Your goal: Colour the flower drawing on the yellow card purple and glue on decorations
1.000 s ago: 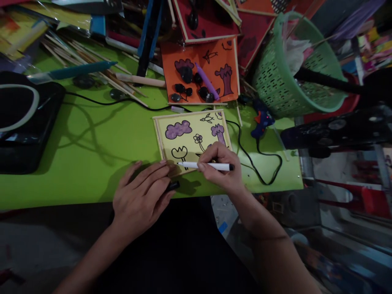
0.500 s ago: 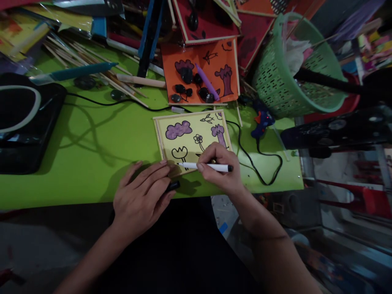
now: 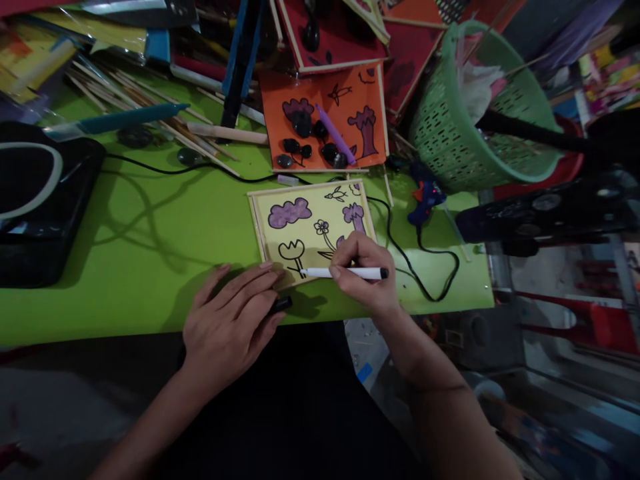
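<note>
In my right hand [image 3: 365, 273] is a white marker [image 3: 367, 273] with a black end, gripped between thumb and fingers. Its tip is at the stem of a tulip outline on a yellow card [image 3: 315, 233]. The card has thin wooden sticks along its edges and shows a purple cloud, a tree, a flower and a bird. My left hand [image 3: 235, 313] lies over the card's lower left corner, fingertips pressing it down. A black marker cap [image 3: 281, 305] sticks out between its thumb and forefinger.
Behind the card lies an orange picture [image 3: 370, 87] with dark stones and a purple pen [image 3: 335, 135]. A blue glue gun [image 3: 424, 193] trails its cord at right, near a green basket [image 3: 435, 133]. Wooden sticks [image 3: 115, 87] and a black device [image 3: 35, 240] are at left.
My right hand has shifted slightly right with the marker. A short dark stroke now shows on the left of the tulip stem. My left hand stays in place on the card.
</note>
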A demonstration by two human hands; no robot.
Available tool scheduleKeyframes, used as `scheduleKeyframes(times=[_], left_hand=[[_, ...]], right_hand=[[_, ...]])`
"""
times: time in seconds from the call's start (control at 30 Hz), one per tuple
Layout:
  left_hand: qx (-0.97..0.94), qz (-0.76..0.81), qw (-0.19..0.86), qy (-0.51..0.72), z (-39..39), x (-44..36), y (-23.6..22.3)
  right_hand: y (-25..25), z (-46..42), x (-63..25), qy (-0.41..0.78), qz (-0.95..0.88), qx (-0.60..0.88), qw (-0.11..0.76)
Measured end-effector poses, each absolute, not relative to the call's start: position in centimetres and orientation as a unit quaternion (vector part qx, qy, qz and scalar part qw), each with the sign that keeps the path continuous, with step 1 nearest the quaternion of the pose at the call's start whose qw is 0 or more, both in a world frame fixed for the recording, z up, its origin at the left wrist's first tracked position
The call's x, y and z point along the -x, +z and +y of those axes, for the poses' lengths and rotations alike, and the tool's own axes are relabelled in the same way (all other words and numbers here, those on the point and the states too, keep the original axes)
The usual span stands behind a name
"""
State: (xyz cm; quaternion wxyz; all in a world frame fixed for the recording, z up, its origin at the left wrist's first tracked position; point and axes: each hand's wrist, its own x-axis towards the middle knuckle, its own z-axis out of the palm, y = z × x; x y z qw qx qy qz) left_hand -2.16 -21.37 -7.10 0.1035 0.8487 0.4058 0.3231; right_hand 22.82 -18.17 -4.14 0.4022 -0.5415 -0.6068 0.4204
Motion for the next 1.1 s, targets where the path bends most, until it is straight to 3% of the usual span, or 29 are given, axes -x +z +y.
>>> scheduleKeyframes(times=[0.2, 1.1], left_hand=[[-0.849, 0.407, 0.100, 0.323, -21.4, 2.1, -7.1], [-0.846, 0.406, 0.101, 0.331, -21.6, 2.3, -7.3]], right_hand=[[-4.6, -18.2, -22.9, 0.446, -0.587, 0.522, 0.429], [-3.3, -17.7, -21.9, 0.448, -0.610, 0.533, 0.378]])
